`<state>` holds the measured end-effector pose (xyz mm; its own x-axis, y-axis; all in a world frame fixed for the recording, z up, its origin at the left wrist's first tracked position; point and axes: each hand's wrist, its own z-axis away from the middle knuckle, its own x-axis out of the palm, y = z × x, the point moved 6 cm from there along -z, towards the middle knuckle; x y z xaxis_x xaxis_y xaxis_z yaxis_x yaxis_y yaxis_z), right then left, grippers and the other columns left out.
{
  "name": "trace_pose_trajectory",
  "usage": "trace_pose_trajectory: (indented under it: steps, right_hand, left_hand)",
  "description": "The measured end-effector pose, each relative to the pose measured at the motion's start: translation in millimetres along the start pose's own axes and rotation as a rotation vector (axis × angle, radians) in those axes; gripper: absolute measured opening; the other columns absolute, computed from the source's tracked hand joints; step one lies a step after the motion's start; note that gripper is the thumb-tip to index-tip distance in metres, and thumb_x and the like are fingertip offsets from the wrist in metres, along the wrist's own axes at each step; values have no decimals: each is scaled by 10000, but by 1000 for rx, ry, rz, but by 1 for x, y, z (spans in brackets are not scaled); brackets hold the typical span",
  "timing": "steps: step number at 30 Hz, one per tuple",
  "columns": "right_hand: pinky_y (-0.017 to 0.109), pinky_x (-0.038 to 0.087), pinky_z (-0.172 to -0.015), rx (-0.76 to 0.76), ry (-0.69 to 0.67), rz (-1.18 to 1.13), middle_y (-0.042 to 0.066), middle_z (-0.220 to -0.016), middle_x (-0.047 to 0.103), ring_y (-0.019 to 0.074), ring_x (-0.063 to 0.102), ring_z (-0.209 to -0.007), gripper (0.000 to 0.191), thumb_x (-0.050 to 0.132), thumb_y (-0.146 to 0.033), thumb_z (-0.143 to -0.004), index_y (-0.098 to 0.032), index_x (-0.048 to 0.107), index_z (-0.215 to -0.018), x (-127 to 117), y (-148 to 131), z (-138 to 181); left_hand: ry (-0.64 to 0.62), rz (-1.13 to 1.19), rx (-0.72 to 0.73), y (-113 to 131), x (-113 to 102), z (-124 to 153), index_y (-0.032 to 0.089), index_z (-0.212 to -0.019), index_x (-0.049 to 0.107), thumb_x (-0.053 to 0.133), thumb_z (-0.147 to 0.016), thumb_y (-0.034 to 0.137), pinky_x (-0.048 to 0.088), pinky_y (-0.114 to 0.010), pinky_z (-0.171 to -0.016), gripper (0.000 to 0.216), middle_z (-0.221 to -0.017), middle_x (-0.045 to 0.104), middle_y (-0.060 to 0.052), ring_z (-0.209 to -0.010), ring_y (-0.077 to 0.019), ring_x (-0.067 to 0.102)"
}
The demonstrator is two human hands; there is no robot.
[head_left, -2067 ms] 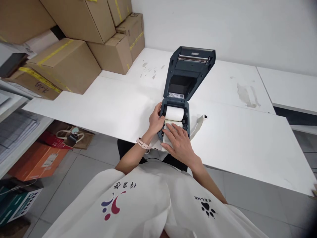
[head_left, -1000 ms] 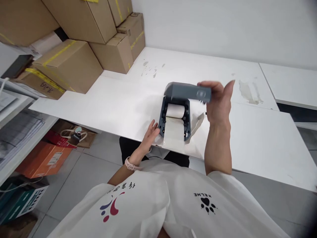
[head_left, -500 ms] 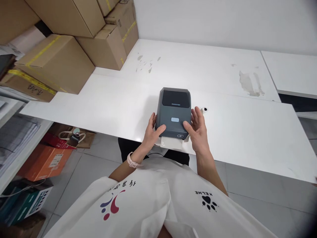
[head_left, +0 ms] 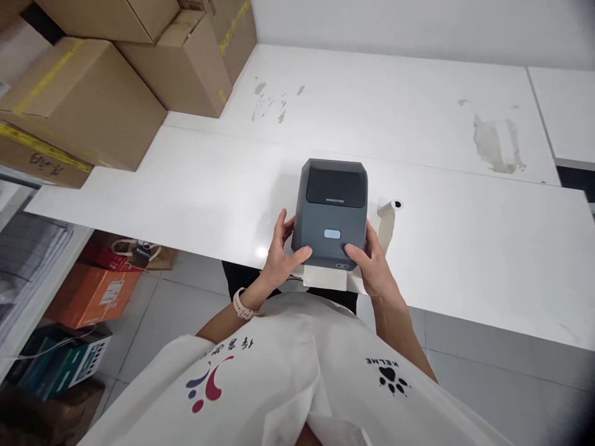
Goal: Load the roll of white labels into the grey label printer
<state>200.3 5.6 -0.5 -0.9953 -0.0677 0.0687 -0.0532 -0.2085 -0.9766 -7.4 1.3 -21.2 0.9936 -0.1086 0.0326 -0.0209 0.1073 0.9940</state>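
Observation:
A dark grey label printer (head_left: 331, 214), with a black window on top and a pale blue button, is in the middle of the view near the table's front edge. My left hand (head_left: 280, 259) grips its left side, thumb on the front corner and fingers along the flank. On the opposite side my right hand (head_left: 377, 267) holds it with the thumb on top; its other fingers are partly hidden behind the casing. A white paper strip (head_left: 325, 278) sticks out from under the printer's front. To the right lies a small roll (head_left: 389, 208) with a pale strip trailing from it.
Cardboard boxes (head_left: 93, 102) are stacked at the table's left end. The white table (head_left: 465, 248) has worn patches toward the back. Below on the left are a shelf (head_left: 51, 272) with papers, an orange box (head_left: 95, 294) and a green box (head_left: 74, 365).
My right hand's fingers have closed in against the printer's side. The printer appears slightly larger in view, and more of the small roll and its strip shows. The camera view has shifted.

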Motion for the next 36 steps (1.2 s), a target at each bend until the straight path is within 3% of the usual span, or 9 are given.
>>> trace_pose_trajectory:
  steps: [10, 12, 14, 16, 18, 22, 29, 32, 36]
  right_hand:
    - [573, 448, -1224, -61, -21, 51, 45, -1662, 430, 319, 450, -1512, 910, 707, -619, -853, -365, 293, -1622, 0, 4, -6]
    - [565, 441, -1231, -66, -9, 73, 39, -1660, 433, 309, 450, -1513, 915, 699, -619, -856, -371, 277, -1629, -2, 6, -6]
    - [566, 435, -1233, -60, 10, 55, 42, -1648, 452, 311, 460, -1506, 924, 717, -607, -838, -369, 293, -1624, -3, 8, -6]
    - [572, 423, -1238, -51, 37, 10, 45, -1633, 476, 320, 472, -1497, 932, 750, -588, -804, -362, 333, -1606, -3, 8, -6]
    - [571, 397, -1253, -42, 59, -40, 46, -1623, 491, 325, 472, -1498, 928, 783, -556, -771, -348, 381, -1581, -3, 8, -6]
    - [564, 375, -1262, -14, 72, -69, 55, -1622, 495, 326, 466, -1499, 916, 802, -489, -750, -320, 416, -1563, -2, 8, -7]
    - [523, 404, -1245, -135, 135, 113, 49, -1721, 300, 290, 386, -1551, 1064, 749, -468, -799, -374, 140, -1666, -3, 1, -20]
    - [551, 431, -1223, -168, 154, 216, 69, -1702, 312, 310, 396, -1538, 1046, 730, -505, -817, -372, 137, -1668, 0, -6, -25]
    - [564, 499, -1155, -161, 196, 249, 97, -1628, 413, 329, 495, -1446, 1064, 754, -409, -769, -350, 176, -1660, 1, -14, -28]
  left_hand:
    - [45, 2, 45, -6, -1, 7, 351, -1608, 243, 732, -819, 651, 426, -482, -1177, 976, -1670, 346, -125, -1485, -334, 431]
    - [175, -21, 48, -8, -9, 24, 314, -1500, 410, 722, -836, 634, 488, -419, -1073, 801, -1522, 505, -121, -1340, -275, 547]
    - [260, -34, -7, -14, -14, 42, 249, -1195, 615, 683, -869, 627, 523, -341, -856, 504, -1130, 667, -69, -988, -193, 635]
    - [152, -40, -104, -19, -5, 52, 206, -830, 624, 664, -879, 624, 443, -286, -657, 422, -761, 590, 4, -683, -126, 524]
    - [-51, -28, -211, -20, 11, 55, 193, -654, 558, 672, -863, 627, 339, -268, -564, 495, -607, 482, 38, -565, -95, 408]
    - [-240, 87, -342, -9, 29, 50, 184, -631, 599, 693, -828, 632, 199, -265, -517, 498, -520, 344, 76, -488, -62, 245]
    - [-264, 15, -273, -2, 26, 52, 190, -643, 617, 667, -850, 638, 207, -263, -512, 496, -499, 336, 76, -483, -72, 262]
    - [-194, -59, -216, -6, 11, 52, 186, -615, 616, 644, -873, 637, 241, -268, -527, 520, -503, 350, 66, -497, -81, 292]
    - [100, -33, -142, -5, -19, 46, 200, -683, 643, 595, -926, 605, 325, -273, -548, 474, -556, 429, 44, -525, -102, 374]
